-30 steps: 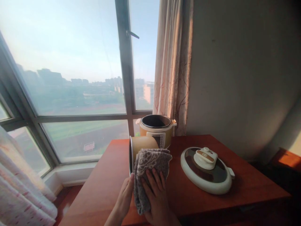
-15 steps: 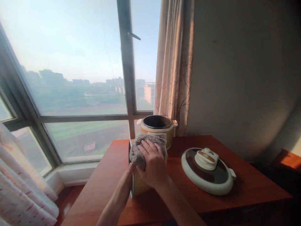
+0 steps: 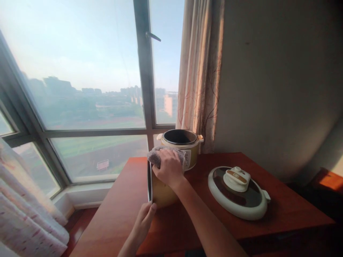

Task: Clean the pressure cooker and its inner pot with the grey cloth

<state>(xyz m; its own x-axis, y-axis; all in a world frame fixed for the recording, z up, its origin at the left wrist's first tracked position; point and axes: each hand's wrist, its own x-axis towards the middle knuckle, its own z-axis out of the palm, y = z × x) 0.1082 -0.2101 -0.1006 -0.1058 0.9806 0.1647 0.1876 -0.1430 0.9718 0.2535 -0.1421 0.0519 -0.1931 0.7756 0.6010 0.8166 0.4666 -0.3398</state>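
A golden inner pot is tipped on its side on the table, its rim facing left. My left hand is closed on the low edge of that rim, thumb on the outside. Across the top of the pot, my right hand presses a bunched grey cloth, fingers curled over it. Just behind stands the cooker body, pale with side handles and a dark open inside; the cloth and right hand cover part of it.
To the right, a round cooker lid with a dark top and cream knob lies on the red-brown table. A large window and a curtain stand behind. Another curtain hangs at lower left.
My left hand has slid down the pot's rim, from near the cloth to the lower edge. My right hand and the cloth have moved up a little, showing more of the pot's side.
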